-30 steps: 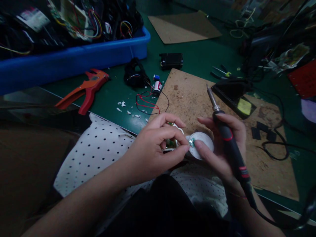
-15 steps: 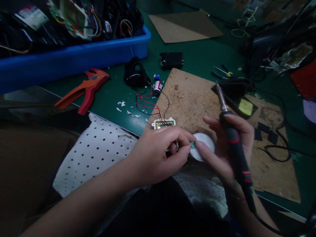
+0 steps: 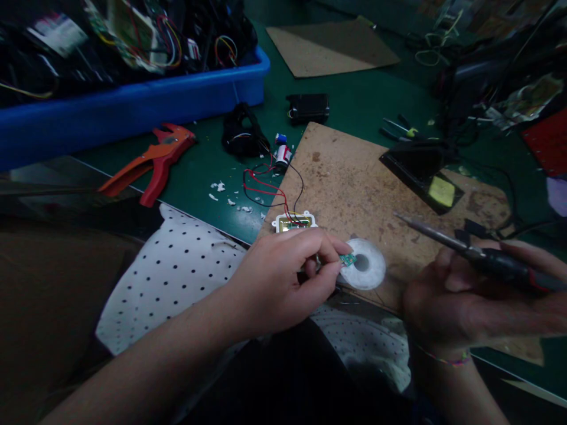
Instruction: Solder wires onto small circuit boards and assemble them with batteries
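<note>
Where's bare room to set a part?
Middle of brown board, between red-white battery and black stand; green table between black box and pliers. Crowded: board's near side, with left hand, white spool, white case and right hand.

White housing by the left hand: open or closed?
Open. The white housing shows its yellowish inside, with red and black wires running in; the left hand hides its near side.

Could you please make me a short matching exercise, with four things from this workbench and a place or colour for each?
Things:
1. soldering iron
2. small circuit board
3. sponge
4. plier-like tool

Places and colours:
A. red and orange
B. pinched by the left hand
C. yellow
D. held in the right hand

Right pairs: 1-D, 2-B, 3-C, 4-A
</note>
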### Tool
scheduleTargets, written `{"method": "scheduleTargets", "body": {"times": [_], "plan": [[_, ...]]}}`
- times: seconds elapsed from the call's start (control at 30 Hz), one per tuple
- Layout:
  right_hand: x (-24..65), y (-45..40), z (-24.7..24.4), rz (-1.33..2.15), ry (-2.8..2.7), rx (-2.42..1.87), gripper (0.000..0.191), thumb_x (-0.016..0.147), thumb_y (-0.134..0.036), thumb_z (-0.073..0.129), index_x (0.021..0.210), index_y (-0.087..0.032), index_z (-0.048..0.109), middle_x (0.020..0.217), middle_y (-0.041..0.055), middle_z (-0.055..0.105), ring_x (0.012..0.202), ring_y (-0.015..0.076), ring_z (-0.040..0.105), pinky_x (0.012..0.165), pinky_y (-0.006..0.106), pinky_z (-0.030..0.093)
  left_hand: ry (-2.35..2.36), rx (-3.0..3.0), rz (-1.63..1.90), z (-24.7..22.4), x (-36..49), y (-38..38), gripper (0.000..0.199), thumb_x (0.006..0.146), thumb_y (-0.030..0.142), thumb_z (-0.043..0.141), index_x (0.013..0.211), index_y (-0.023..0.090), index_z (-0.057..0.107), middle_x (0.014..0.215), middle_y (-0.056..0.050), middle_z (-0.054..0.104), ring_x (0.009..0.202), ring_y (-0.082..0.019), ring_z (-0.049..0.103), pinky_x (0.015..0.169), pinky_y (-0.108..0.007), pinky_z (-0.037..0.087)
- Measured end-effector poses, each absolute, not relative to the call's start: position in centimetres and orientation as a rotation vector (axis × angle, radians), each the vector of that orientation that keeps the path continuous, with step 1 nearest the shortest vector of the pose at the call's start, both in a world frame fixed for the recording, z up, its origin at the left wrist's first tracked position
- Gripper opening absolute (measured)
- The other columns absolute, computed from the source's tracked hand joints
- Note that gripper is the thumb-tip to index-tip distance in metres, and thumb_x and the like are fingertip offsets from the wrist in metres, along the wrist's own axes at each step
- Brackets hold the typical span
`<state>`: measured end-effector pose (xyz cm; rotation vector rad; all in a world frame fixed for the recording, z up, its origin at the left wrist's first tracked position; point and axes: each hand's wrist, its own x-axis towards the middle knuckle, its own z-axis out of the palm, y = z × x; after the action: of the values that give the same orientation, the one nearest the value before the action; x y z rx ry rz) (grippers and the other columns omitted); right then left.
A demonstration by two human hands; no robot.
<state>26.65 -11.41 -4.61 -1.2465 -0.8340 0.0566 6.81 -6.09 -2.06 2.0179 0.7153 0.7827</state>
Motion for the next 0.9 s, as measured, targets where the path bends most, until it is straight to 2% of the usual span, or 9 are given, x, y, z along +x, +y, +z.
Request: {"method": "scheduleTargets", "body": {"times": [0.1,0.2,0.27,0.43,0.73,0.9], "plan": [[26.75,-11.49,-4.58,-0.323,-0.747,-1.073,0.032,0.099,-0.035,0.046,0.078,-0.029,0.069,0.074,-0.0005,0.051,0.048,0.0094,0.039,0.043,0.031,0.026,0.722,2.020,0.792,-2.03,6.86,-6.08,0.011,0.086,0.009,0.067,0.080,0.017,0.062,0.108,0.003,0.078,0.063,-0.004,0.061,0.056,-0.019,0.045],[26.85,-11.86,-4.57,-0.174,-0.832,-1.064,0.028,0.096,-0.030,0.051,0.072,-0.025,0.066,0.063,-0.0010,0.036,0.049,0.0114,0.037,0.043,0.029,0.025,0.723,2.017,0.791,-2.00,6.91,-6.08,0.011,0.085,0.008,0.067,0.080,0.017,0.062,0.108,0.004,0.077,0.062,-0.002,0.059,0.057,-0.018,0.045],[26.93,-12.00,-4.67,-0.068,-0.863,-1.054,0.029,0.095,-0.030,0.051,0.069,-0.024,0.062,0.062,-0.0015,0.033,0.049,0.0112,0.036,0.040,0.028,0.024,0.725,2.015,0.796,-2.01,6.93,-6.10,0.011,0.085,0.008,0.067,0.080,0.017,0.063,0.108,0.005,0.077,0.061,-0.002,0.058,0.057,-0.017,0.044],[26.87,-11.66,-4.92,-0.017,-0.867,-1.033,0.028,0.087,-0.029,0.055,0.060,-0.021,0.056,0.055,-0.0026,0.033,0.046,0.0102,0.032,0.039,0.028,0.019,0.736,2.013,0.783,-2.13,6.85,-6.17,0.010,0.085,0.009,0.067,0.081,0.017,0.063,0.109,0.005,0.077,0.061,-0.001,0.058,0.057,-0.017,0.044],[26.32,-11.82,-4.64,-0.017,-0.893,-1.164,0.025,0.084,-0.027,0.050,0.059,-0.023,0.052,0.051,-0.0034,0.030,0.044,0.0113,0.033,0.040,0.029,0.021,0.740,2.021,0.777,-2.07,6.81,-6.12,0.010,0.085,0.009,0.067,0.081,0.016,0.062,0.108,0.005,0.077,0.062,-0.001,0.059,0.058,-0.016,0.044],[26.71,-12.11,-4.61,0.088,-0.921,-1.137,0.024,0.082,-0.023,0.050,0.060,-0.020,0.056,0.051,-0.0039,0.037,0.046,0.0106,0.039,0.041,0.027,0.026,0.735,2.017,0.779,-2.07,6.84,-6.13,0.010,0.084,0.007,0.068,0.081,0.016,0.063,0.108,0.005,0.077,0.061,0.000,0.057,0.060,-0.015,0.045]]}}
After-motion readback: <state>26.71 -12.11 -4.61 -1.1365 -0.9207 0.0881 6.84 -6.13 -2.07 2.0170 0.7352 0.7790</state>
